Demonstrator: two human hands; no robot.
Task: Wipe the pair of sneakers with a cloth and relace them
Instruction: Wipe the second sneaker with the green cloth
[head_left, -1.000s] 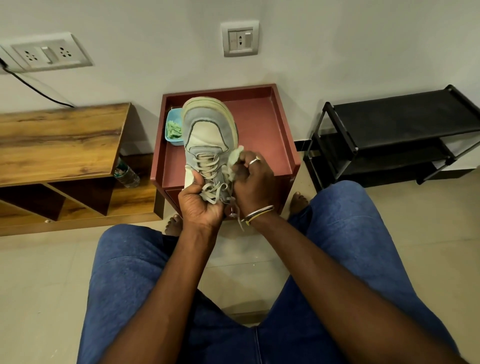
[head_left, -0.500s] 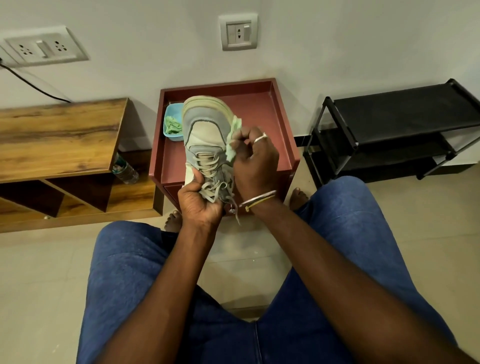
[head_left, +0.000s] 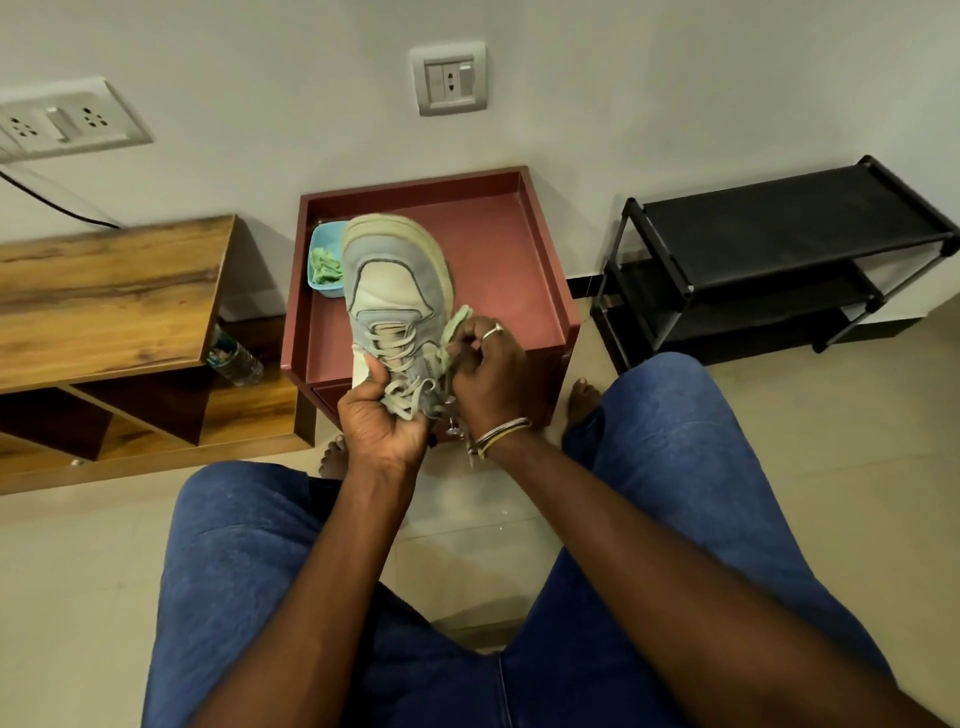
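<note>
One grey and cream sneaker (head_left: 389, 280) points away from me, its toe up over the red side table (head_left: 498, 249). My left hand (head_left: 379, 415) grips its heel end, with the thumb lying by the loose grey laces (head_left: 405, 389). A pale green cloth (head_left: 454, 327) is bunched in my right hand (head_left: 485, 371), which presses it against the sneaker's right side near the eyelets. The second sneaker is not in view.
A small blue tub (head_left: 324, 260) with green scraps sits at the table's back left. A wooden shelf unit (head_left: 104, 296) with a bottle (head_left: 236, 358) stands left, a black shoe rack (head_left: 769, 260) right. My knees in blue jeans fill the foreground.
My right hand has rubbed the cloth along the sneaker's right side, up toward the toe and back down toward the laces. The left hand kept its grip on the heel.
</note>
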